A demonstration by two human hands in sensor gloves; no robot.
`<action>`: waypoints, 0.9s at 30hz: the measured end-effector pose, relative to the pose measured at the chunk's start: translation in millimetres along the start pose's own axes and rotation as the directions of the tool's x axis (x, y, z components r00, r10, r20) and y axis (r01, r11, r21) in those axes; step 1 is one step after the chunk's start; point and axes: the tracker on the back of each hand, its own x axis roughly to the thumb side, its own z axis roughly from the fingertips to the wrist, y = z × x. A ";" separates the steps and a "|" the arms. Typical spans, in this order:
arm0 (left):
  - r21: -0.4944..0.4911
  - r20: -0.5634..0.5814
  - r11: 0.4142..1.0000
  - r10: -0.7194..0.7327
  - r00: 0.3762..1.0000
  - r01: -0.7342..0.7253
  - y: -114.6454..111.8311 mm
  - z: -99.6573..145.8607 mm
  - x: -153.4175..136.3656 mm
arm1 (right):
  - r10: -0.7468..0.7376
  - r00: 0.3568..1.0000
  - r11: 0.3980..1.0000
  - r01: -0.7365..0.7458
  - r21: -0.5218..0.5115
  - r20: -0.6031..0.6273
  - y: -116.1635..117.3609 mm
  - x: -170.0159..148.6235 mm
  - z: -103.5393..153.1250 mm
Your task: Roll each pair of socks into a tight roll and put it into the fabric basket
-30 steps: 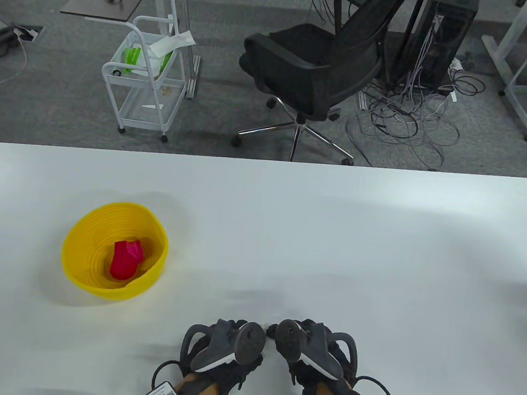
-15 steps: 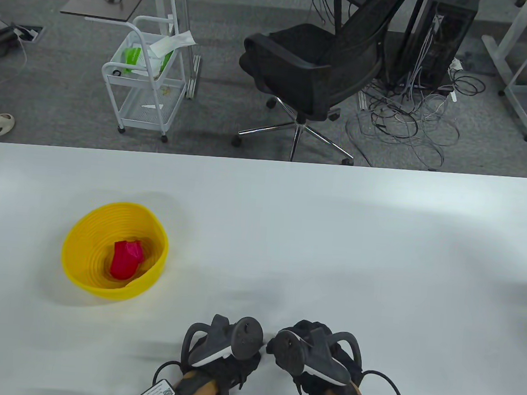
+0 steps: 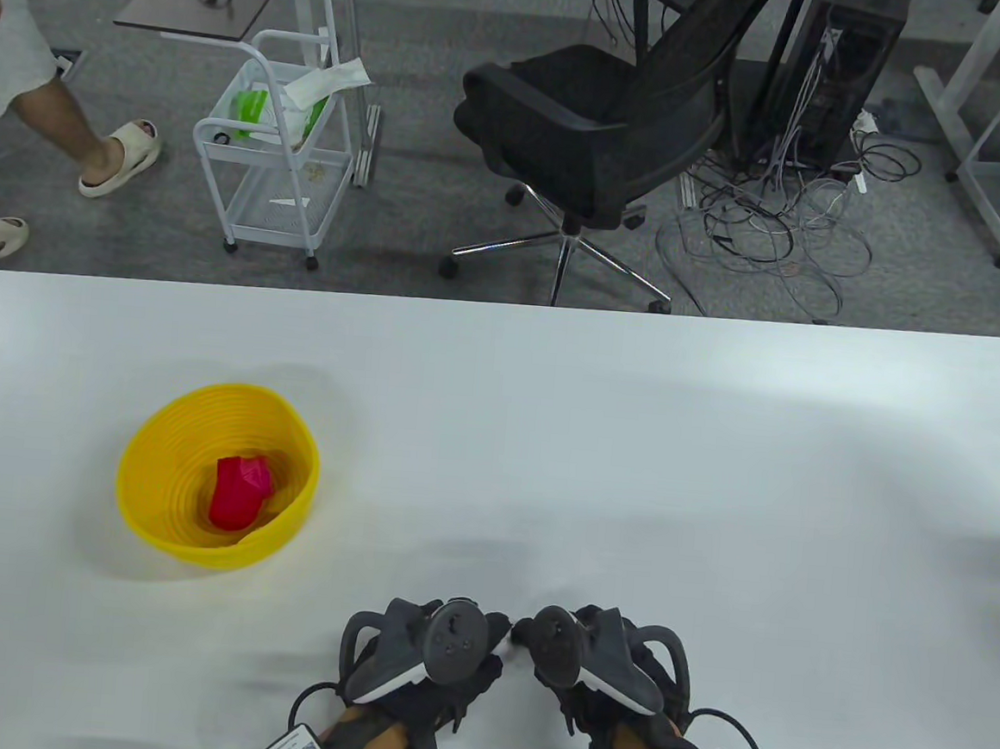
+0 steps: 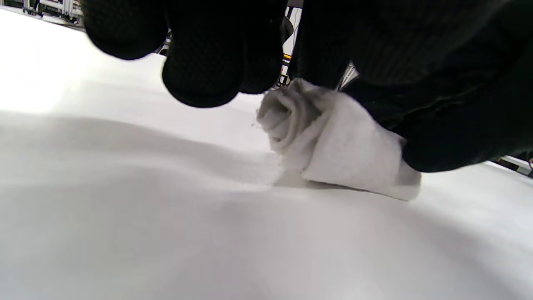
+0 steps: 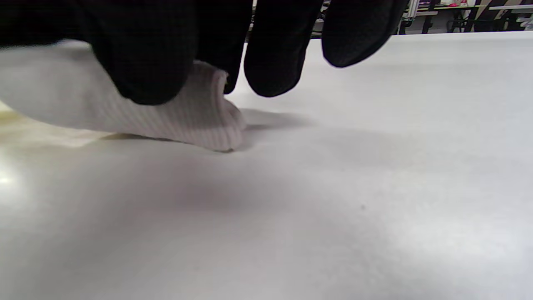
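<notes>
A white sock roll (image 4: 333, 141) lies on the white table (image 3: 632, 454) near the front edge. In the table view my hands hide nearly all of it. My left hand (image 3: 430, 654) and right hand (image 3: 586, 658) sit side by side over it with fingers curled down. Black gloved fingers (image 4: 200, 62) hang over the roll's spiral end in the left wrist view. The right wrist view shows the ribbed white sock roll (image 5: 166, 121) with a fingertip (image 5: 145, 62) pressed on it. To the left stands the yellow basket (image 3: 166, 439), with a red sock roll (image 3: 238, 492) inside.
Beyond the table's far edge are a black office chair (image 3: 588, 131), a white wire cart (image 3: 275, 158) and tangled cables (image 3: 771, 223). A person's legs in sandals (image 3: 119, 154) are at the top left on the floor.
Both hands stayed over the white roll, shifting slightly toward the front edge with their trackers tilting. A person has walked into the top left of the table view.
</notes>
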 end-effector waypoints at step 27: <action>-0.191 0.014 0.982 0.014 1.000 -0.011 -18.9 -9.8 -3.0 | 0.014 0.987 0.993 0.005 -0.119 0.161 -21.6 19.3 24.1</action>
